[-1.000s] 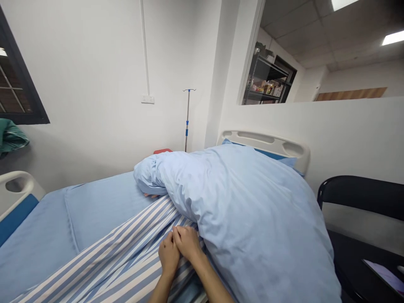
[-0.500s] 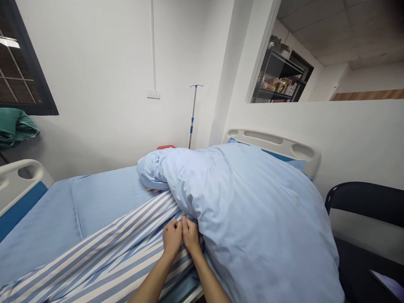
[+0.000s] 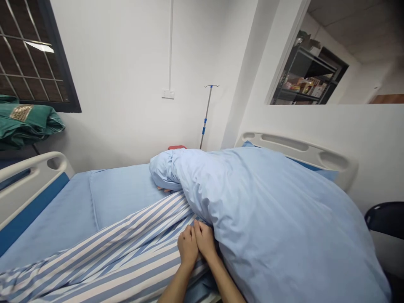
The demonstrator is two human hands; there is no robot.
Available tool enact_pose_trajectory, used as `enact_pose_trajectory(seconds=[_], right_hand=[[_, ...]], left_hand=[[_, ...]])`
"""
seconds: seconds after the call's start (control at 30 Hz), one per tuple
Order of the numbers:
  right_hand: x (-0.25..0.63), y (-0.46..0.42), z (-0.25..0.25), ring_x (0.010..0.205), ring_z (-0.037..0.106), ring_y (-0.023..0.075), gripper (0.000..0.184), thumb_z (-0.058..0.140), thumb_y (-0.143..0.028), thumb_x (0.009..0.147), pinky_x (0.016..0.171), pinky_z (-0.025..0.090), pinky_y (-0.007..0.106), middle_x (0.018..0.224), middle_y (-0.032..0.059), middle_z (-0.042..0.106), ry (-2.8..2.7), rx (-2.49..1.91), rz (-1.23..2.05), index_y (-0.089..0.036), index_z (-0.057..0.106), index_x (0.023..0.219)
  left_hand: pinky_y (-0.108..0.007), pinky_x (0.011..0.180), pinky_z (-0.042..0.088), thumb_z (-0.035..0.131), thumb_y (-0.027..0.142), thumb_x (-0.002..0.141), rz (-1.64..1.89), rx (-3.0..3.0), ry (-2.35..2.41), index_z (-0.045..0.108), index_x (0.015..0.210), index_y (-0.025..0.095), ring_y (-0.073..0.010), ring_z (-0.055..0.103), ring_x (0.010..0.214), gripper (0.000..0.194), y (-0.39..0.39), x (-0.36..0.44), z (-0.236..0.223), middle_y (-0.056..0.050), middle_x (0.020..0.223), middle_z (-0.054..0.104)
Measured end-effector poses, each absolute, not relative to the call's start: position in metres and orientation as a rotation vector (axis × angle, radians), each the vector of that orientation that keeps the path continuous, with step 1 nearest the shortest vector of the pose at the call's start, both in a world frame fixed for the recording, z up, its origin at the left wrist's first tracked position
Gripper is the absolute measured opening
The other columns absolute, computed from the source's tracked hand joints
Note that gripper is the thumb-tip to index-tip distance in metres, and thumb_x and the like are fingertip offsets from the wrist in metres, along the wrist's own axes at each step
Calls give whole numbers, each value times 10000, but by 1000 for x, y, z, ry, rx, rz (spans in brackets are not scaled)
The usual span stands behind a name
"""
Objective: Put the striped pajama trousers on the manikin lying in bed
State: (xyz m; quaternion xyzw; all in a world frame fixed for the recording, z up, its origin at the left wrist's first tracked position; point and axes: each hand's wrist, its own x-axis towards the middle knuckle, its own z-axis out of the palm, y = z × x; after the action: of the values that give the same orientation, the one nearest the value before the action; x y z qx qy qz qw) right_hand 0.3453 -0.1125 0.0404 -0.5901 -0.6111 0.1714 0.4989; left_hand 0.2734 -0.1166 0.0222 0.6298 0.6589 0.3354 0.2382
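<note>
Left hand, right hand closed, touching, gripping blue-white striped cloth on hospital bed, just beside bunched pale-blue duvet; both fabrics soft, creased.

Blue-and-white striped cloth, long and rumpled, running diagonally across the bed from the near left edge toward the middle, its far end tucked beneath a bulky pale blue quilt. Quilt heaped high along the bed's right side, gathered into a rolled fold toward the far end. Left hand and right hand side by side and touching, both on the stripes, right against the quilt's edge; gripping or merely resting, impossible to tell.
</note>
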Motion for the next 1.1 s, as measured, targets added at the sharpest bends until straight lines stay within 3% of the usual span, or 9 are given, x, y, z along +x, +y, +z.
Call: enact_pose_trajectory(seconds=[0.17, 0.4, 0.6, 0.9, 1.1], right_hand=[[352, -107, 54, 469, 399, 110, 439, 314, -447, 860, 505, 311, 250, 461, -1, 453, -1642, -1444, 229, -190, 377, 509], [360, -96, 33, 527, 472, 173, 512, 313, -583, 803, 540, 388, 278, 496, 74, 545, -1403, -1473, 345, -188, 446, 506], [360, -99, 32, 495, 422, 151, 503, 311, -567, 793, 506, 369, 265, 472, 51, 506, -1464, -1507, 310, -189, 430, 485], [360, -101, 29, 504, 424, 147, 418, 311, -487, 763, 515, 360, 245, 452, 29, 453, -1522, -1631, 267, -189, 420, 491], [360, -100, 31, 496, 470, 173, 425, 280, -483, 767, 504, 349, 275, 528, 81, 569, -1613, -1762, 233, -200, 462, 506]], left_hand=[[-272, 663, 333, 366, 299, 851, 873, 1709, 1769, 640, 858, 207, -186, 594, 799, 289, -119, 275, 27, -77, 811, 681], [-284, 646, 317, 340, 286, 846, 889, 1719, 1837, 634, 729, 200, -181, 584, 746, 328, -119, 277, 27, -80, 735, 668], [-276, 640, 301, 348, 261, 819, 868, 1737, 1759, 634, 681, 198, -161, 555, 727, 324, -120, 266, 24, -57, 729, 669], [-256, 630, 269, 336, 246, 796, 829, 1695, 1930, 567, 591, 194, -138, 499, 669, 314, -155, 133, 11, -16, 637, 608], [-253, 619, 268, 322, 293, 791, 890, 1650, 1975, 415, 510, 191, -131, 451, 626, 313, -191, 55, 12, 2, 558, 513]])
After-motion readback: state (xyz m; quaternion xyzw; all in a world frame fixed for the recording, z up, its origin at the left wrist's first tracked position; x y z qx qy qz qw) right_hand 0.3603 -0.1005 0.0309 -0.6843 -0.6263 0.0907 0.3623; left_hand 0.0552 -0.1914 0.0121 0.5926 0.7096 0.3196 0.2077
